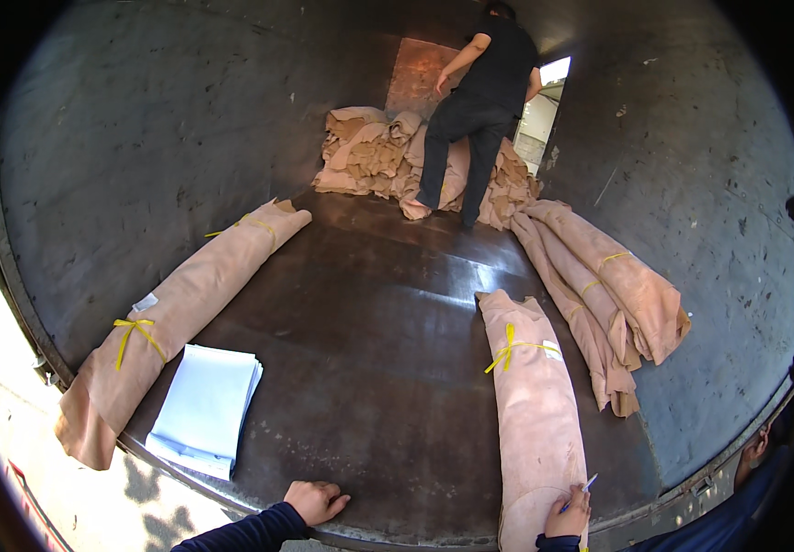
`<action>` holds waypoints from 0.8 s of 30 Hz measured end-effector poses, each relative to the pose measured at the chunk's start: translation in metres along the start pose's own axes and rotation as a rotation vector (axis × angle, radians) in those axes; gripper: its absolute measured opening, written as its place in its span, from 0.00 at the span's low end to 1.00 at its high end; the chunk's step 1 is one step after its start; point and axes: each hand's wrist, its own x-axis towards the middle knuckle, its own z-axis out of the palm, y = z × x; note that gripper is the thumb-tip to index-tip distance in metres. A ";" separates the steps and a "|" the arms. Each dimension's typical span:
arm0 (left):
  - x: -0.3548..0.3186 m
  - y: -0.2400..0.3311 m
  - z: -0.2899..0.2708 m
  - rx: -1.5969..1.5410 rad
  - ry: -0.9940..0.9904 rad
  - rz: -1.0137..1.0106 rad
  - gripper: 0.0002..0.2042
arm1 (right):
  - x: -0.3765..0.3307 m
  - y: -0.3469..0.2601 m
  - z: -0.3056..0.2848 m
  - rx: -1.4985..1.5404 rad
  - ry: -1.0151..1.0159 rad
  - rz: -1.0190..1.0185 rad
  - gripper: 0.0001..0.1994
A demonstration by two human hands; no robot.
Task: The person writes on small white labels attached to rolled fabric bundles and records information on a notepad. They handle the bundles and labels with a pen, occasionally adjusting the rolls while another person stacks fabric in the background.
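Observation:
My right hand (570, 515) is closed around a slim blue-and-white pen (579, 494). It rests on the near end of a rolled leather hide (536, 405), pinkish tan and tied with yellow ribbon, with a small white label by the bow. At the front edge of the dark metal truck bed (351, 386), my left hand (317, 501) lies with its fingers curled in and nothing visible in them. A stack of white paper sheets (202, 405) sits to its upper left. Along the left wall stretches another tied hide roll (199, 276), also labelled.
Several hide rolls (613, 285) lie side by side against the right wall. A person in black (489, 92) stands at the far end among piled folded hides (369, 152), near a bright opening (539, 120). Another person's hand (755, 446) shows at the right rim.

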 end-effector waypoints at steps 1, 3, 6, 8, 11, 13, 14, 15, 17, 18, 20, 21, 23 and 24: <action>0.000 0.001 0.000 -0.004 -0.002 -0.003 0.17 | 0.000 0.000 0.000 0.002 -0.010 0.007 0.19; 0.000 0.002 -0.001 -0.010 -0.007 -0.010 0.17 | 0.000 0.002 0.001 0.003 -0.018 0.007 0.19; 0.000 0.004 -0.002 -0.020 0.000 -0.019 0.17 | 0.000 0.004 0.005 -0.006 -0.013 -0.010 0.19; 0.000 0.005 -0.003 -0.027 0.019 -0.014 0.16 | -0.002 0.006 0.007 -0.023 -0.012 -0.012 0.20; 0.000 0.004 -0.004 -0.032 -0.007 -0.006 0.16 | -0.004 0.007 0.009 0.101 -0.124 0.224 0.21; 0.002 0.004 -0.003 -0.018 0.001 -0.015 0.16 | -0.005 0.008 0.011 0.094 -0.139 0.209 0.20; 0.001 0.004 -0.003 -0.017 -0.003 -0.021 0.16 | -0.006 0.009 0.010 0.092 -0.152 0.196 0.20; 0.002 0.004 -0.003 -0.019 -0.001 -0.012 0.16 | -0.006 0.009 0.012 0.083 -0.124 0.179 0.19; 0.001 0.003 -0.002 -0.019 0.005 -0.011 0.16 | -0.006 0.009 0.012 0.066 -0.107 0.182 0.19; 0.000 0.003 -0.002 -0.025 0.019 -0.006 0.16 | -0.006 0.009 0.013 0.062 -0.100 0.177 0.19; -0.001 0.003 -0.001 -0.035 0.052 0.004 0.16 | -0.006 0.009 0.014 0.070 -0.106 0.164 0.20; -0.001 0.003 -0.001 -0.032 0.046 -0.002 0.16 | -0.006 0.009 0.014 0.073 -0.106 0.161 0.20; -0.001 0.002 0.000 -0.030 0.026 -0.005 0.16 | -0.006 0.009 0.013 0.094 -0.102 0.158 0.19; -0.001 0.002 0.000 -0.025 0.029 -0.002 0.16 | -0.005 0.009 0.013 0.101 -0.100 0.161 0.19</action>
